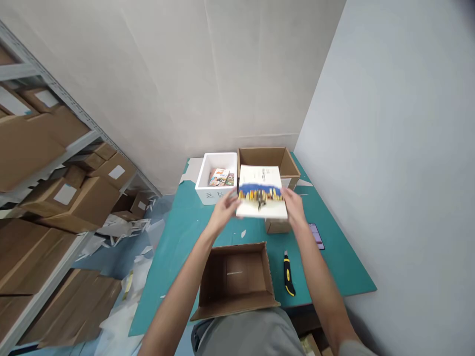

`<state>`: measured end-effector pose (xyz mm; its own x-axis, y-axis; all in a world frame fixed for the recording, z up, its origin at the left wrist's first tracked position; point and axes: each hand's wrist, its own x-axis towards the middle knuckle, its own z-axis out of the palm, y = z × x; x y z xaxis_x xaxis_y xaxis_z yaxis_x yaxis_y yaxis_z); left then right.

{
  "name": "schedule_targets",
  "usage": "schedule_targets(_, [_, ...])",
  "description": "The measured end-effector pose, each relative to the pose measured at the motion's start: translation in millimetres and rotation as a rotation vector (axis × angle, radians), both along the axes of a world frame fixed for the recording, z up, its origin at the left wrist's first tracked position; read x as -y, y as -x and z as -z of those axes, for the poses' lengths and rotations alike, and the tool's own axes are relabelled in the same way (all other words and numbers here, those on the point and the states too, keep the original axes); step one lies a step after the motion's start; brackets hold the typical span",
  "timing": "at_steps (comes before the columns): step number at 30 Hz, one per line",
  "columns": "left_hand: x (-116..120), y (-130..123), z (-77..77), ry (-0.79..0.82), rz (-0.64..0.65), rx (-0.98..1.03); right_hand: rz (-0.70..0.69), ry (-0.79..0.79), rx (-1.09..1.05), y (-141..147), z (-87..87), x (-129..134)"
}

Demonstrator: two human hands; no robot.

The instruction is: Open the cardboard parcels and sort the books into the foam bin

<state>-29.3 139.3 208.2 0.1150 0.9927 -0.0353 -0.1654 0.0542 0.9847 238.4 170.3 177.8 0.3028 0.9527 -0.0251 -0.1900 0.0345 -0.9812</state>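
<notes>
A white book [261, 193] with a blue and yellow picture band across its cover is held up above the table between both my hands. My left hand [224, 210] is at its left edge, fingers curled against it. My right hand [293, 201] grips the right edge, with the thumb near the cover. Below the book is an open, empty cardboard box [233, 279], close to my body. Behind the book stands another open cardboard box [263, 157], its front partly hidden. A small brown box [277, 226] shows just under the book.
On the green table [174, 247] a white foam box [217, 194] contains several books [221, 177]. A black and yellow utility knife [287, 274] and a phone [316, 236] lie at the right. Shelves with cardboard boxes [89, 198] line the left; a wall [401, 148] borders the right.
</notes>
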Motion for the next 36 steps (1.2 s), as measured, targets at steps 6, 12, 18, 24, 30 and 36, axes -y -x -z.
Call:
schedule_targets(6, [-91.8, -1.3, -44.4, -0.132, -0.281, -0.095, 0.063, 0.068, 0.036, -7.8, -43.5, -118.3])
schedule_targets(12, [39.9, 126.3, 91.8, 0.068, -0.406, -0.2, -0.134, 0.243, 0.184, -34.5, 106.0, 30.3])
schedule_targets(18, [190.1, 155.9, 219.6, 0.748, -0.485, -0.12, -0.258, 0.632, 0.112, -28.5, 216.4, 199.6])
schedule_targets(24, [230.9, 111.5, 245.8, 0.717, -0.362, -0.075, -0.374, 0.731, 0.078, -1.8, 241.0, 234.4])
schedule_targets(30, [242.2, 142.9, 233.7, 0.587, -0.38, -0.046, -0.378, 0.627, 0.089, 9.0, 241.5, 204.2])
schedule_targets(36, [253.2, 190.5, 206.1, 0.489, -0.422, -0.093, -0.37, 0.505, 0.156, 60.4, 219.6, 183.2])
